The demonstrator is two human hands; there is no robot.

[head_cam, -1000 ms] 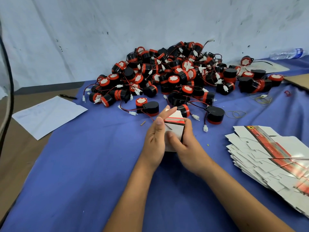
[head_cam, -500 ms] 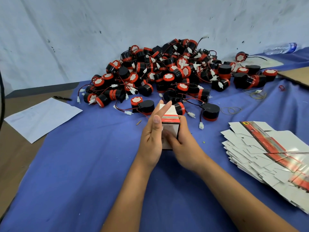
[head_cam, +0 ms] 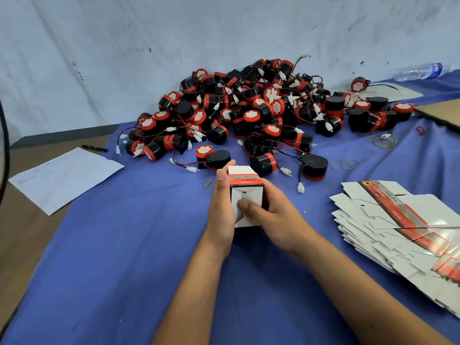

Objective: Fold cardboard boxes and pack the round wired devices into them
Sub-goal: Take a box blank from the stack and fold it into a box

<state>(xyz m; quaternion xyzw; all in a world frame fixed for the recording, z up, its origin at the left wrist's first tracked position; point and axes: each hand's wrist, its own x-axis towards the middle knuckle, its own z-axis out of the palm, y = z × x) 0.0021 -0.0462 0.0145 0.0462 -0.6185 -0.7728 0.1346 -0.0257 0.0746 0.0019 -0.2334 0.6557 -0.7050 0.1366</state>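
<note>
We cannot read the print on the box (head_cam: 245,189), and our hands hide its sides. Our left hand (head_cam: 221,207) grips its left side; our right hand (head_cam: 271,215) grips the right, thumb pressing the flaps. The device pile (head_cam: 249,113) lies beyond.

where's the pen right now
In the head view the pen lies far left on the brown tabletop, just beyond the white paper sheet and left of the device pile.
</note>
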